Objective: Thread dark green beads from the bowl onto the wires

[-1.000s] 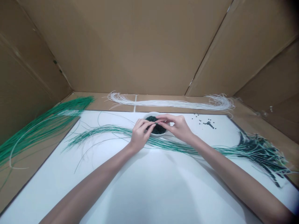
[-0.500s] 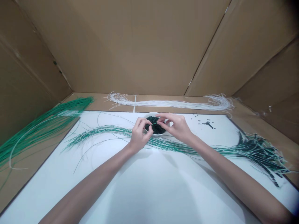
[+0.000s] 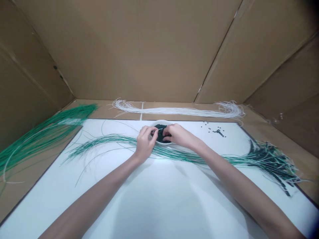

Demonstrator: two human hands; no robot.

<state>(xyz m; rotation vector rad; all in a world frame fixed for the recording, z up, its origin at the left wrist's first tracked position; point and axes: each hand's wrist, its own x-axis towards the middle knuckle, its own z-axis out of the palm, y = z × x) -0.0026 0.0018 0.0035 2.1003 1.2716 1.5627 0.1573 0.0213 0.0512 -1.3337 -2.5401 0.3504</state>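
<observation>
A small white bowl point(image 3: 161, 121) full of dark green beads point(image 3: 160, 127) stands at the far middle of the white board point(image 3: 154, 199). My left hand point(image 3: 144, 141) is closed in a pinch on a thin green wire whose tip points over the bowl. My right hand point(image 3: 177, 135) lies curled with its fingertips down in the beads; what they hold is hidden. Just in front of both hands a long bundle of green and white wires point(image 3: 104, 141) runs across the board.
Beaded dark wire ends point(image 3: 272, 162) pile up at the right. Loose beads point(image 3: 216, 130) lie right of the bowl. White strands point(image 3: 179, 109) lie along the back, a green wire bundle point(image 3: 47, 131) at the left. Cardboard walls point(image 3: 139, 49) enclose the table.
My right hand has dropped from a raised pinch above the bowl into the beads. The left hand has kept its pinch on the wire and shifted slightly left.
</observation>
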